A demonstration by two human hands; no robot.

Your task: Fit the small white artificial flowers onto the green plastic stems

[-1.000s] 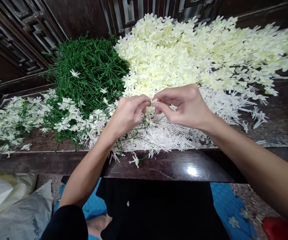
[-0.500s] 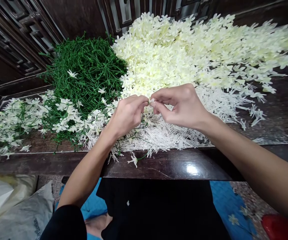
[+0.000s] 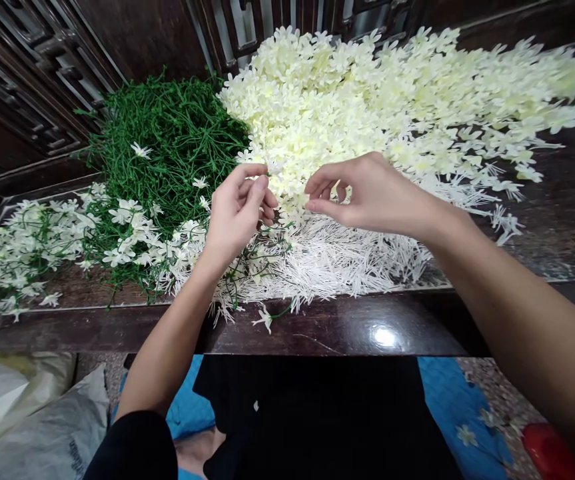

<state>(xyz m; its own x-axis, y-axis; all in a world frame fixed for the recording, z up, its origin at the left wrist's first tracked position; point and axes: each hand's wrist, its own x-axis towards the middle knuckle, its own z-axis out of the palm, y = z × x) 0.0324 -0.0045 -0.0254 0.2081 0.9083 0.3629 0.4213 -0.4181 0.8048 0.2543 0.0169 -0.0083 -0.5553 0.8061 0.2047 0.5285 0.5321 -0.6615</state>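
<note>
My left hand point(image 3: 237, 213) is curled around a thin green stem point(image 3: 238, 288) that hangs below it and ends in a white flower point(image 3: 266, 321) over the table edge. My right hand point(image 3: 370, 193) hovers just right of it, thumb and forefinger apart with nothing between them, at the near edge of the big pile of cream flower heads point(image 3: 367, 93). Under both hands lies a spread of white spiky stamen pieces point(image 3: 347, 260). A heap of bare green stems point(image 3: 167, 133) sits behind my left hand.
Finished sprigs with white flowers point(image 3: 22, 247) lie at the left on the dark wooden table point(image 3: 367, 333). Carved dark wood panels point(image 3: 27, 87) stand behind. On the floor below are pale sacks point(image 3: 27, 413), a blue cloth point(image 3: 447, 400) and a red object point(image 3: 550, 450).
My hands were pinched together on one small flower piece. They have parted: the left rose slightly with the stem, and the right opened towards the cream pile.
</note>
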